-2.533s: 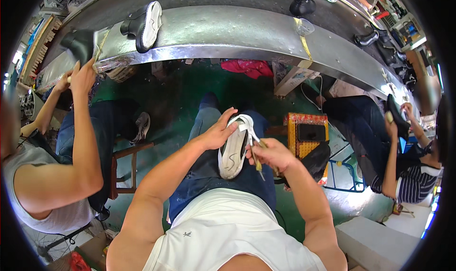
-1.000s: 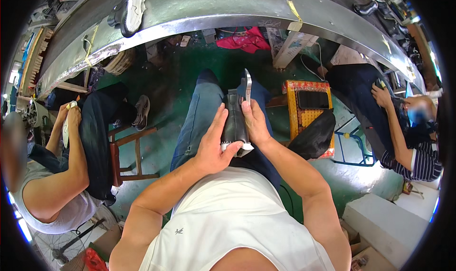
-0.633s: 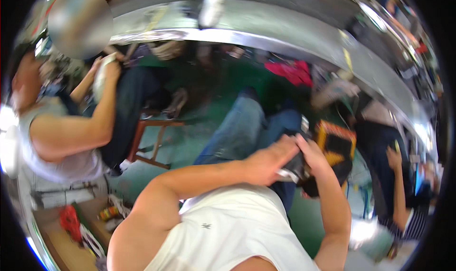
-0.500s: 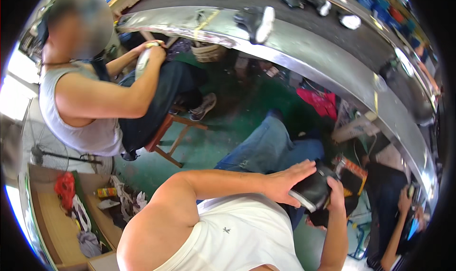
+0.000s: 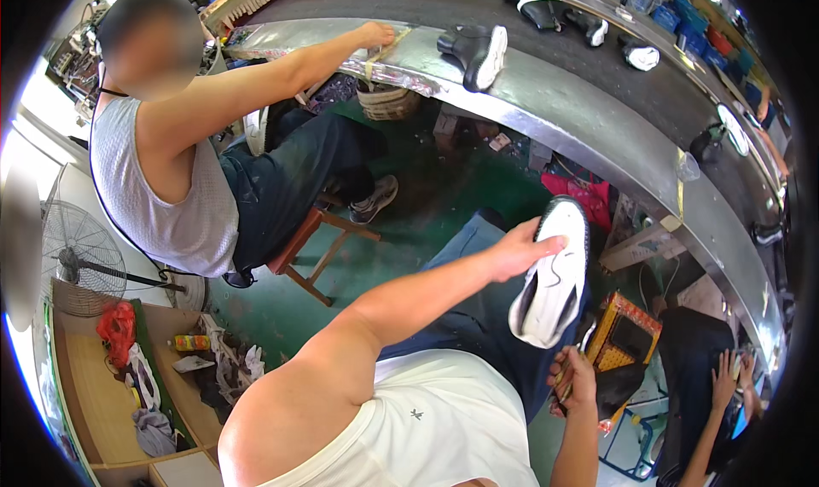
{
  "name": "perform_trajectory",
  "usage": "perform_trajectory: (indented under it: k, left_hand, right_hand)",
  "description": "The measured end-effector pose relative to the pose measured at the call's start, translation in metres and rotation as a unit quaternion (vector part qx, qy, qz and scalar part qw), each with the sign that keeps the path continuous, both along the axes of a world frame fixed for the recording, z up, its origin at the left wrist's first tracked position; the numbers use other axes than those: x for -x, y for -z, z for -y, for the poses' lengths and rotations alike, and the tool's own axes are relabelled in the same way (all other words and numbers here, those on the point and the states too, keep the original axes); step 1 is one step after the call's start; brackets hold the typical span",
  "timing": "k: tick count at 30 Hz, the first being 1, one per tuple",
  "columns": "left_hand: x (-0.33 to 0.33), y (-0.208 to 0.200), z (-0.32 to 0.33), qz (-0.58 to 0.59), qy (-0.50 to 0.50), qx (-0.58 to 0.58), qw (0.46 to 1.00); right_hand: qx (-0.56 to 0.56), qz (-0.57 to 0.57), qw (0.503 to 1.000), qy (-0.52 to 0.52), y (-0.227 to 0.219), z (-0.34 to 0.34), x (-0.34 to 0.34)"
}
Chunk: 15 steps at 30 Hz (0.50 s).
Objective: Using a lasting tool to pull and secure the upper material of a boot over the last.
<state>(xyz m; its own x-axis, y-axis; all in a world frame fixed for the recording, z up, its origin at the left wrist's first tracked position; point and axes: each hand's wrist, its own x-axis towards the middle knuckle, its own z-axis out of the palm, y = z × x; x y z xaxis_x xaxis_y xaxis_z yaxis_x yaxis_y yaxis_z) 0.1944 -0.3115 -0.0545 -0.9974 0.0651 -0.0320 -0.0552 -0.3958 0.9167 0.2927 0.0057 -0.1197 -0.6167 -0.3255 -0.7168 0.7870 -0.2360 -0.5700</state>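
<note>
My left hand [image 5: 518,250] grips a shoe [image 5: 550,286] near its toe end, with the thumb pressed on the sole. The white underside faces up toward me, and a dark rim shows round the toe. Below the heel, my right hand [image 5: 575,379] is closed round a slim tool with a silver tip [image 5: 587,332]. Its exact kind I cannot make out, and the fingers cover most of its handle. Tool and shoe look apart. Both hands are over my lap, above my blue jeans [image 5: 465,244].
A metal-edged conveyor bench [image 5: 589,116] curves ahead, carrying a black boot [image 5: 474,54] and several shoes. At right stands an orange patterned box [image 5: 627,338], with another person's hands [image 5: 725,376] beyond. A person [image 5: 171,197] sits left on a wooden stool [image 5: 299,244], near a fan [image 5: 85,257].
Both hands held the shoe before; now only the left does, and its sole has turned up. My right hand has moved lower and holds the tool. The person at left has reached to the bench.
</note>
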Motion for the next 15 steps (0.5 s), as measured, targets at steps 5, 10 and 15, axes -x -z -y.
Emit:
perform_trajectory:
  k: [5,10,15]
  left_hand:
    - [0.021,0.063,-0.007,0.114,0.303,0.195,0.926]
    - [-0.039,0.064,-0.027,-0.015,0.171,0.548,0.818]
    - [-0.057,0.053,-0.041,-0.066,0.113,0.553,0.823]
  right_hand:
    - [-0.084,-0.077,0.993,-0.023,-0.005,0.007,-0.014]
    - [-0.245,-0.175,0.939,-0.164,-0.04,0.012,-0.014]
    - [-0.133,-0.079,0.965,-0.212,-0.04,0.007,0.0]
